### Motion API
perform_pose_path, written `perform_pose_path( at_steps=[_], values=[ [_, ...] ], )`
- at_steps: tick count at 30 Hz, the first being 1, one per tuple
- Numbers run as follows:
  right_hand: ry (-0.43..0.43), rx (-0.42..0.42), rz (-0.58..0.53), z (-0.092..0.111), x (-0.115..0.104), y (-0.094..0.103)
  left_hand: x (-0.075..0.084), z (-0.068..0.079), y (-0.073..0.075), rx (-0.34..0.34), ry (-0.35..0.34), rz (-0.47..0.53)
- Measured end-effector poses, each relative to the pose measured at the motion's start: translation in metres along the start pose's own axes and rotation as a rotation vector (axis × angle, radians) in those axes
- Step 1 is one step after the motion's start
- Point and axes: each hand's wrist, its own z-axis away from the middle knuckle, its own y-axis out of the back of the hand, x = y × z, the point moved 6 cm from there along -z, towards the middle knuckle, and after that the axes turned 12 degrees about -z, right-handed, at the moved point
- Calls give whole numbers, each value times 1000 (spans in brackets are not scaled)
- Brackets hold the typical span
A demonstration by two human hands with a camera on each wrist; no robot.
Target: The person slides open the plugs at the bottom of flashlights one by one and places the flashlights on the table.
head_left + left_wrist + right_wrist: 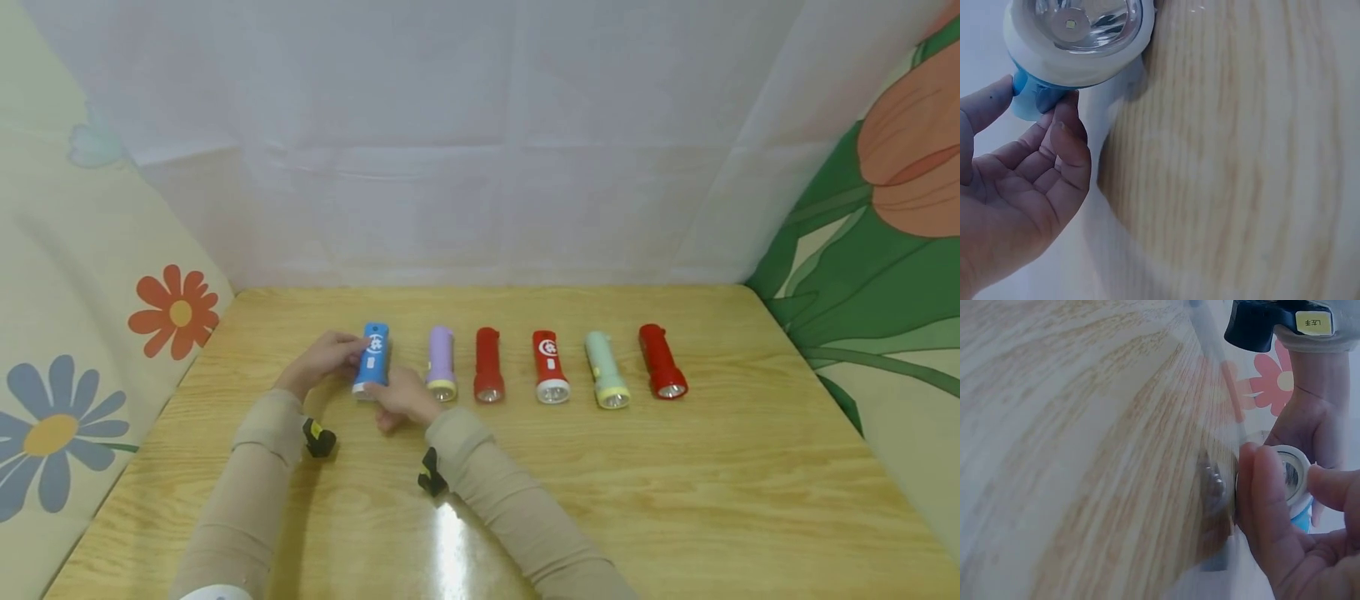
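A blue flashlight (374,360) with a white logo and white head lies at the left end of a row of flashlights, lens toward me. My left hand (324,362) pinches its blue body between thumb and fingers from the left. On its right, my right hand (407,395) holds the white head, thumb on one side and fingers on the other. The left wrist view shows the clear lens and white rim (1085,72) above the left hand (1029,187). In the right wrist view, the right hand (1291,550) partly covers the head.
To the right stand in line a purple flashlight (441,358), a red one (488,360), a red one with a white head (548,360), a mint green one (606,367) and another red one (660,358). A white cloth (480,167) hangs behind the wooden table (675,500).
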Motion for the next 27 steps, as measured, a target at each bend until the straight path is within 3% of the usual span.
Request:
perform_pose_path(
  at_steps=[7, 13, 27],
  values=[
    [-2, 9, -11, -2, 3, 0, 3, 3, 3, 3, -12, -5],
    [12, 22, 61, -2, 2, 3, 9, 11, 7, 34, -19, -34],
    [72, 85, 197, 1, -5, 6, 17, 22, 11, 86, -158, -9]
  ],
)
